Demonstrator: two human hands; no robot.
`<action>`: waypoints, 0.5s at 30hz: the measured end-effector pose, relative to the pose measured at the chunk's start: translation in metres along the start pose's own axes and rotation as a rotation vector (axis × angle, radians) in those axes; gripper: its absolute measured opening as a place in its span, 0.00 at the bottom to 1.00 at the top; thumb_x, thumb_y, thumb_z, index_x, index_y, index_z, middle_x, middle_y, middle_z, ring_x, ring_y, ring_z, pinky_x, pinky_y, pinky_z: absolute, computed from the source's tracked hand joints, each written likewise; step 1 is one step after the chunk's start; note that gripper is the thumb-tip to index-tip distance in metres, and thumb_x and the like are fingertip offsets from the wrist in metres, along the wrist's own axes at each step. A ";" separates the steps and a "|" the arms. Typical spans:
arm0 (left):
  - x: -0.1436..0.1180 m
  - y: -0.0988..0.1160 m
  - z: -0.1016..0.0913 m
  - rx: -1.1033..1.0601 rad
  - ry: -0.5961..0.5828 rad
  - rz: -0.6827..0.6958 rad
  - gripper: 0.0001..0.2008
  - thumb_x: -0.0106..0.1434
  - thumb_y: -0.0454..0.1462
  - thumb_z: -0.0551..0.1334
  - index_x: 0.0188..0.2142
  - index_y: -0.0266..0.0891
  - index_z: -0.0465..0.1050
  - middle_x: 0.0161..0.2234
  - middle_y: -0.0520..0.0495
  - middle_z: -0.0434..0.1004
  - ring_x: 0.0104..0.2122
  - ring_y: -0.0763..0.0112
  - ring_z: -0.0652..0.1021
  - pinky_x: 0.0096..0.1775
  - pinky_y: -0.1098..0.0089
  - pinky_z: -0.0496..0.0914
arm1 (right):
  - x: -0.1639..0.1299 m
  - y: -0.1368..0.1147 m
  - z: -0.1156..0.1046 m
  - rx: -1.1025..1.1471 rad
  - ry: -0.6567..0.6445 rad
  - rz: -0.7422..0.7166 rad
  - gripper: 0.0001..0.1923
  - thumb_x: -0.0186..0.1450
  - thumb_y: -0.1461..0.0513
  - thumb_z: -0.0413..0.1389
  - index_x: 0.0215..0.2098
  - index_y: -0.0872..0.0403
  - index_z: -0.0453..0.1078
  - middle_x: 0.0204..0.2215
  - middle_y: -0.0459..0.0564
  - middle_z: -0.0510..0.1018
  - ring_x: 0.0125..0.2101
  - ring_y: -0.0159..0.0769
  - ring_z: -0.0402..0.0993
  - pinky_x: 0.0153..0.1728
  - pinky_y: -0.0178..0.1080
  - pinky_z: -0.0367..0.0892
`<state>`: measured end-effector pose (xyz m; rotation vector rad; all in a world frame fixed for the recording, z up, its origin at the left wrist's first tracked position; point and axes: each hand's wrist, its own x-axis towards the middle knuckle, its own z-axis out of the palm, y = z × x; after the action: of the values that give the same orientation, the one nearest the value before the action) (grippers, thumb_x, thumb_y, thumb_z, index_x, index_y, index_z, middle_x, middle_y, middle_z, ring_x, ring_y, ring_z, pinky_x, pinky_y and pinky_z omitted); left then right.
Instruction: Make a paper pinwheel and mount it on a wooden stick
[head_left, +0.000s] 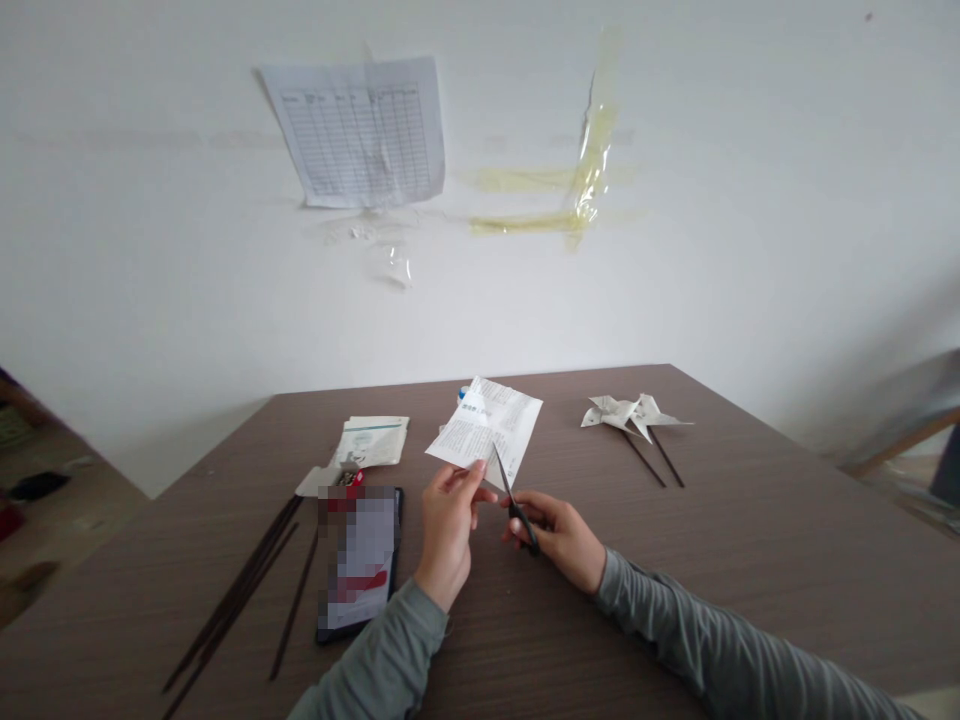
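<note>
Both hands are working on a printed paper [487, 428].
Left hand [448, 522] is pinching its lower edge; right hand [559, 532] is gripping scissors [514, 503] whose blades are touching it.

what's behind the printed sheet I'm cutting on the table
Behind the printed sheet, held up by the left hand, a small blue-and-white bit peeks over its top edge. The sheet covers the rest, so it can't be identified. The right hand works the scissors.

printed sheet [486, 428] 1 | scissors [516, 503] 1 | phone [360, 560] 1 | paper pinwheels [630, 413] 2 | wall sheet [360, 130] 1
</note>
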<state>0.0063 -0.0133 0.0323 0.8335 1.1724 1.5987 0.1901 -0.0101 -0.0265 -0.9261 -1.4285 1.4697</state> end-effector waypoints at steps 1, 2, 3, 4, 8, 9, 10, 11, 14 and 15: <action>0.000 0.000 0.000 0.005 -0.008 0.002 0.31 0.45 0.56 0.91 0.35 0.41 0.84 0.31 0.48 0.89 0.23 0.65 0.87 0.21 0.75 0.58 | 0.000 -0.001 0.000 0.005 -0.004 -0.003 0.37 0.57 0.32 0.87 0.48 0.47 0.92 0.33 0.50 0.93 0.32 0.46 0.86 0.38 0.46 0.83; 0.000 0.000 0.000 0.009 -0.016 0.003 0.31 0.46 0.57 0.91 0.35 0.41 0.84 0.31 0.48 0.89 0.24 0.65 0.87 0.21 0.75 0.58 | 0.000 -0.002 0.000 0.010 -0.007 -0.004 0.37 0.57 0.31 0.87 0.48 0.47 0.92 0.33 0.50 0.93 0.32 0.45 0.85 0.39 0.46 0.83; 0.000 0.000 -0.001 0.011 -0.022 0.003 0.30 0.46 0.56 0.91 0.35 0.41 0.84 0.31 0.49 0.89 0.24 0.65 0.87 0.21 0.75 0.58 | 0.000 -0.003 0.000 0.014 -0.008 -0.004 0.37 0.57 0.32 0.88 0.48 0.48 0.92 0.33 0.50 0.93 0.32 0.45 0.85 0.39 0.46 0.82; -0.001 0.000 -0.001 0.011 -0.025 0.002 0.30 0.46 0.56 0.91 0.35 0.41 0.84 0.31 0.49 0.89 0.24 0.66 0.87 0.21 0.75 0.58 | 0.000 -0.004 0.000 0.019 -0.006 -0.004 0.38 0.56 0.32 0.88 0.48 0.48 0.92 0.33 0.50 0.92 0.32 0.45 0.84 0.40 0.47 0.82; 0.000 -0.001 -0.001 0.010 -0.021 0.000 0.29 0.46 0.55 0.90 0.34 0.41 0.83 0.30 0.50 0.88 0.23 0.66 0.86 0.21 0.75 0.59 | 0.000 -0.006 0.003 0.018 0.016 -0.005 0.37 0.55 0.32 0.89 0.47 0.47 0.92 0.31 0.51 0.91 0.32 0.47 0.83 0.39 0.49 0.81; 0.000 -0.001 -0.001 0.011 -0.023 0.002 0.29 0.46 0.55 0.90 0.34 0.42 0.83 0.30 0.50 0.88 0.23 0.66 0.87 0.21 0.75 0.59 | 0.000 -0.006 0.003 0.012 0.018 -0.008 0.36 0.55 0.32 0.89 0.46 0.47 0.92 0.31 0.50 0.91 0.32 0.48 0.83 0.39 0.49 0.81; 0.000 -0.001 -0.001 0.011 -0.024 0.004 0.29 0.46 0.56 0.91 0.34 0.42 0.83 0.30 0.50 0.88 0.24 0.65 0.87 0.21 0.75 0.59 | 0.000 -0.006 0.004 0.006 0.019 -0.009 0.36 0.55 0.33 0.89 0.46 0.46 0.91 0.31 0.50 0.90 0.32 0.49 0.83 0.39 0.50 0.81; 0.000 -0.001 -0.001 0.010 -0.026 0.004 0.30 0.46 0.56 0.91 0.34 0.42 0.83 0.30 0.50 0.88 0.24 0.65 0.87 0.21 0.75 0.60 | 0.000 -0.006 0.004 0.002 0.019 -0.010 0.35 0.55 0.33 0.88 0.46 0.46 0.91 0.30 0.50 0.90 0.32 0.49 0.83 0.38 0.50 0.81; 0.000 -0.001 -0.001 0.000 -0.029 0.000 0.31 0.46 0.56 0.92 0.35 0.41 0.84 0.30 0.50 0.89 0.24 0.65 0.88 0.21 0.76 0.60 | 0.000 -0.006 0.004 0.000 0.020 -0.008 0.34 0.56 0.33 0.88 0.46 0.45 0.92 0.31 0.50 0.91 0.32 0.49 0.84 0.39 0.51 0.81; 0.000 -0.001 -0.001 -0.004 -0.027 -0.002 0.31 0.45 0.57 0.92 0.35 0.41 0.84 0.30 0.50 0.89 0.24 0.65 0.88 0.21 0.76 0.60 | -0.001 -0.006 0.004 0.002 0.025 -0.009 0.34 0.56 0.34 0.88 0.46 0.45 0.92 0.31 0.50 0.91 0.32 0.49 0.84 0.39 0.51 0.82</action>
<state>0.0061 -0.0140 0.0306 0.8488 1.1508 1.5826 0.1869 -0.0124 -0.0198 -0.9325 -1.4118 1.4475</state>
